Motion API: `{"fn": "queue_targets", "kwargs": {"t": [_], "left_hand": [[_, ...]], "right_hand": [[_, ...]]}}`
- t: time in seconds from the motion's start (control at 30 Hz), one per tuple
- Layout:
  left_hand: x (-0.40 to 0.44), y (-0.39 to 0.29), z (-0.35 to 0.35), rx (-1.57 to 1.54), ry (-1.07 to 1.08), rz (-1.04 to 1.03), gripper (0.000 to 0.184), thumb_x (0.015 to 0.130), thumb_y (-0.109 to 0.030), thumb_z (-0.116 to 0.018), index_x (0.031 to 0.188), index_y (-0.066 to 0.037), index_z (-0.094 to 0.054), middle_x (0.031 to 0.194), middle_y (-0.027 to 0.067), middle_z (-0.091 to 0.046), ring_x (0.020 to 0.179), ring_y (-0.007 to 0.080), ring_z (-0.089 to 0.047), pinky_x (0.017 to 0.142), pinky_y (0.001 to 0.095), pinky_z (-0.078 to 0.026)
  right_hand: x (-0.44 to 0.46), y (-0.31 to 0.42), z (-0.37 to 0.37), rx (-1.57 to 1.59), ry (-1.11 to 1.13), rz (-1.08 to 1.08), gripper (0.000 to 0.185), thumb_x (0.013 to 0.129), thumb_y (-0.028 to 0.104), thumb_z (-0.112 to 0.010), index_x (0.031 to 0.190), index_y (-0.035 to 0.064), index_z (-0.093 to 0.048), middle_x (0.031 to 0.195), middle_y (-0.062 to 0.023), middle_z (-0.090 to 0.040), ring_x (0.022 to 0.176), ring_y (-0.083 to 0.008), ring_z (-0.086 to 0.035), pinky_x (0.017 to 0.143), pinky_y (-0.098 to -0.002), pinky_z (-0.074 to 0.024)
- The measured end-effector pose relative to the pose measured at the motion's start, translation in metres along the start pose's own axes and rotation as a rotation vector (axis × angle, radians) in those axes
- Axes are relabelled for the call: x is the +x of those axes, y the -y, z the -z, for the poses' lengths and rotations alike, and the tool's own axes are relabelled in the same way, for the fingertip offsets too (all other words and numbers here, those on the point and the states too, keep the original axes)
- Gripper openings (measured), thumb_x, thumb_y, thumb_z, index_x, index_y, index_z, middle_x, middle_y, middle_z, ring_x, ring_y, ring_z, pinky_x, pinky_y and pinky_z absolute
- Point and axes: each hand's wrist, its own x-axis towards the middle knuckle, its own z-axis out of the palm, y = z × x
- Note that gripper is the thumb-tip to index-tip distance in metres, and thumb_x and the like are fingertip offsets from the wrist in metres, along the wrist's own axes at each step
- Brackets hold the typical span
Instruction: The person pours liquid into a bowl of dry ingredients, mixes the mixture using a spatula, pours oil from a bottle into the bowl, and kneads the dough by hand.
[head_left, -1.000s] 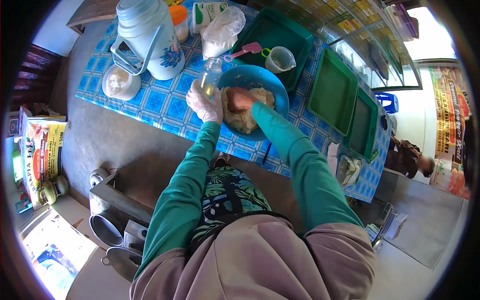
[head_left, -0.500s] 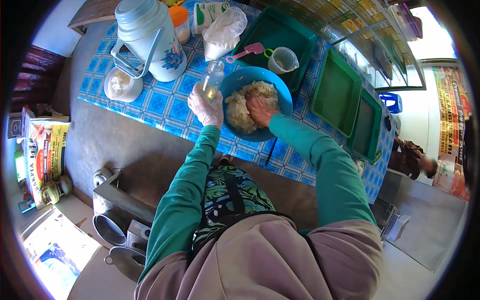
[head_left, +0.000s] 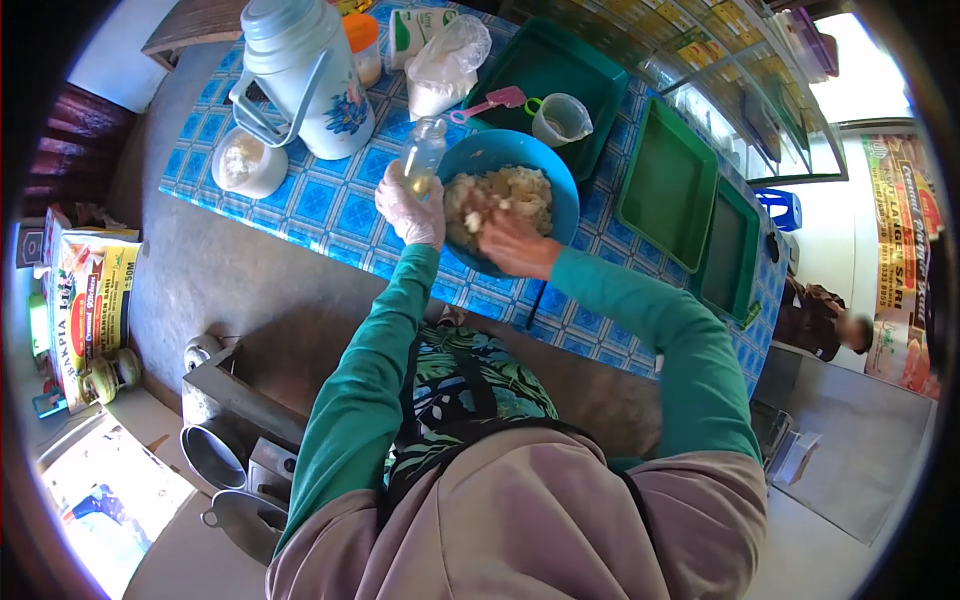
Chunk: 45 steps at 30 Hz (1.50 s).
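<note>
My left hand (head_left: 412, 212), in a clear glove, is closed around a glass jar (head_left: 424, 150) beside the left rim of a blue bowl (head_left: 480, 148). A little yellowish content shows low in the jar. Pale, lumpy dough (head_left: 525, 190) fills much of the bowl. My right hand (head_left: 510, 240) lies at the near side of the dough, its fingertips touching it; motion blurs the fingers, and whether they grip any dough is unclear.
On the blue checked tablecloth (head_left: 330, 205) stand a large flask (head_left: 320, 100), a white tub (head_left: 248, 166), a plastic bag (head_left: 445, 70) and a pink spatula (head_left: 490, 102). Right of the bowl are a measuring cup (head_left: 560, 120) and green trays (head_left: 667, 185). Another person (head_left: 815, 320) is at the right.
My right hand has drawn back from inside the dough towards the near rim of the bowl, its elbow swinging outward. My left hand keeps the jar in nearly the same place.
</note>
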Motion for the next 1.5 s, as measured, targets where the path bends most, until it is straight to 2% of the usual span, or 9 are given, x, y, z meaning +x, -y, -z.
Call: {"fn": "queue_targets", "kwargs": {"t": [0.17, 0.27, 0.43, 0.67, 0.8, 1.13, 1.27, 1.43, 1.5], "left_hand": [[-0.008, 0.006, -0.009, -0.131, -0.03, 0.08, 0.07, 0.063, -0.011, -0.079, 0.124, -0.008, -0.047, 0.108, 0.0145, -0.056, 0.104, 0.0369, -0.049, 0.091, 0.0473, -0.038], [-0.003, 0.008, -0.008, -0.064, 0.013, 0.057, 0.069, 0.064, -0.011, -0.079, 0.125, -0.008, -0.047, 0.108, 0.0145, -0.056, 0.104, 0.0368, -0.049, 0.091, 0.0477, -0.037], [0.013, 0.002, -0.008, -0.038, 0.039, 0.036, 0.067, 0.064, -0.012, -0.078, 0.123, -0.008, -0.048, 0.108, 0.0145, -0.055, 0.105, 0.0365, -0.049, 0.092, 0.0479, -0.036], [0.013, 0.005, -0.002, -0.055, 0.108, -0.004, 0.065, 0.065, -0.011, -0.077, 0.123, -0.008, -0.047, 0.104, 0.0141, -0.055, 0.101, 0.0369, -0.049, 0.089, 0.0468, -0.038], [0.012, 0.002, -0.008, -0.081, 0.13, 0.047, 0.065, 0.066, -0.011, -0.076, 0.124, -0.007, -0.047, 0.105, 0.0145, -0.055, 0.102, 0.0369, -0.049, 0.09, 0.0469, -0.039], [0.006, 0.004, -0.012, -0.119, 0.075, 0.111, 0.067, 0.067, -0.013, -0.077, 0.126, -0.007, -0.046, 0.111, 0.0153, -0.055, 0.104, 0.0374, -0.049, 0.091, 0.0473, -0.038], [0.012, 0.011, -0.006, -0.09, 0.113, 0.061, 0.068, 0.066, -0.013, -0.078, 0.126, -0.007, -0.046, 0.109, 0.0148, -0.055, 0.103, 0.0371, -0.049, 0.09, 0.0472, -0.038], [0.014, 0.008, -0.007, -0.106, 0.147, 0.052, 0.067, 0.066, -0.013, -0.078, 0.125, -0.008, -0.047, 0.107, 0.0144, -0.055, 0.103, 0.0364, -0.049, 0.09, 0.0474, -0.038], [0.013, 0.007, -0.01, -0.114, 0.132, 0.075, 0.068, 0.065, -0.012, -0.078, 0.125, -0.008, -0.047, 0.107, 0.0141, -0.055, 0.103, 0.0363, -0.049, 0.09, 0.0472, -0.038]], "right_hand": [[0.046, 0.008, -0.06, -0.347, -0.039, -0.067, 0.026, 0.078, 0.016, -0.056, 0.094, 0.0015, -0.071, 0.102, -0.0146, -0.067, 0.104, -0.0374, -0.058, 0.087, -0.0602, -0.0389], [0.063, -0.012, -0.046, -0.143, 0.267, -0.094, 0.027, 0.069, 0.016, -0.064, 0.092, 0.0022, -0.073, 0.094, -0.0162, -0.069, 0.101, -0.0365, -0.061, 0.083, -0.0535, -0.0449], [0.054, -0.026, -0.079, 0.465, -0.165, -0.416, 0.016, 0.066, 0.012, -0.065, 0.081, 0.0074, -0.069, 0.068, -0.0149, -0.064, 0.068, -0.036, -0.063, 0.068, -0.0474, -0.05], [-0.029, -0.034, 0.0, 0.165, -0.218, -0.507, 0.041, 0.068, 0.006, -0.062, 0.109, 0.0065, -0.063, 0.104, -0.0275, -0.059, 0.099, -0.045, -0.055, 0.089, -0.0547, -0.0444], [0.025, -0.033, -0.03, 0.262, 0.384, -0.56, 0.049, 0.073, 0.009, -0.064, 0.12, 0.0022, -0.055, 0.113, -0.0286, -0.054, 0.108, -0.0468, -0.051, 0.09, -0.0572, -0.0445], [0.066, -0.022, -0.104, 0.416, -0.105, -1.187, 0.014, 0.072, 0.015, -0.064, 0.079, 0.0027, -0.065, 0.077, -0.02, -0.066, 0.079, -0.0391, -0.065, 0.075, -0.0492, -0.0516], [0.019, -0.026, -0.051, 0.754, -0.134, -0.824, 0.027, 0.069, 0.022, -0.068, 0.083, -0.0007, -0.065, 0.09, -0.0231, -0.066, 0.085, -0.0411, -0.064, 0.077, -0.0507, -0.051], [-0.035, -0.022, -0.009, 0.094, 0.123, -0.311, 0.044, 0.063, 0.022, -0.074, 0.097, -0.005, -0.063, 0.114, -0.0303, -0.054, 0.101, -0.0457, -0.055, 0.082, -0.0535, -0.0493], [-0.019, -0.015, -0.052, 0.198, 0.145, -0.477, 0.044, 0.063, 0.019, -0.074, 0.099, -0.0044, -0.063, 0.111, -0.0303, -0.056, 0.102, -0.0442, -0.055, 0.084, -0.0522, -0.0491]]}}
